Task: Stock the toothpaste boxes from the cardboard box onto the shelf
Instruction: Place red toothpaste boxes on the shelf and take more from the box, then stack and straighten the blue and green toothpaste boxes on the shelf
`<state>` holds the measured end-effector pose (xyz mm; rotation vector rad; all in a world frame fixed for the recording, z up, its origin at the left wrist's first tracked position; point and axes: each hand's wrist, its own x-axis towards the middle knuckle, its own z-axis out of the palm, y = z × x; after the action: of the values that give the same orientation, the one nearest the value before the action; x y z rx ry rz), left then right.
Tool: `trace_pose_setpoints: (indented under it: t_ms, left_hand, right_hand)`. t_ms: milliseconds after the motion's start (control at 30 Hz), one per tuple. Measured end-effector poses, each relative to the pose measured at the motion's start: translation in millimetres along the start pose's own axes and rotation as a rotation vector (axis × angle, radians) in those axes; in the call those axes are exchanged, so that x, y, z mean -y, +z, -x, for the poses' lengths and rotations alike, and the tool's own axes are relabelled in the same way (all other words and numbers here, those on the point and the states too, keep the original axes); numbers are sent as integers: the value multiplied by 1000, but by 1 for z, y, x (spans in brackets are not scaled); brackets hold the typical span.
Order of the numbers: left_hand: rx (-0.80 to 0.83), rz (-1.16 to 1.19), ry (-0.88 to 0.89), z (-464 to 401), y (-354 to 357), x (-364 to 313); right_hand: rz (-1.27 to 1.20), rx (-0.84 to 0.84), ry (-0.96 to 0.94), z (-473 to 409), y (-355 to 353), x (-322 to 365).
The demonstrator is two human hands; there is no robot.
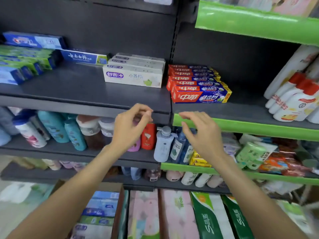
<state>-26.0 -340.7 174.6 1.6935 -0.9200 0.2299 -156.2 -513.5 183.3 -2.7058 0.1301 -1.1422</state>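
On the dark shelf (82, 90) stand several white toothpaste boxes (133, 77) in a row, with red and blue toothpaste boxes (200, 95) to their right. More blue and green toothpaste boxes (22, 64) line the left end. My left hand (133, 125) and my right hand (202, 131) hover just in front of the shelf's front edge, fingers loosely curled, holding nothing. The cardboard box (115, 213) sits low at the bottom centre, with several toothpaste boxes (98, 214) inside.
White bottles with red caps (293, 99) lean at the right end of the shelf. Shampoo and lotion bottles (69, 133) fill the shelf below. Tissue packs (172, 216) stand next to the cardboard box. A green shelf lip (250, 126) runs on the right.
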Motion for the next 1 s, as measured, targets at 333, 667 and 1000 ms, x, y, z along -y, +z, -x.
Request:
trace_pose_setpoints:
  t_ms: [333, 667, 1000]
  left_hand:
    - [327, -436, -285, 163, -138, 164]
    - [934, -778, -540, 274, -172, 333]
    - [1144, -795, -272, 297, -96, 409]
  right_hand:
    - [-200, 537, 37, 92, 168, 118]
    - [19, 1330, 164, 195, 360, 163]
    - [242, 1444, 196, 247, 483, 137]
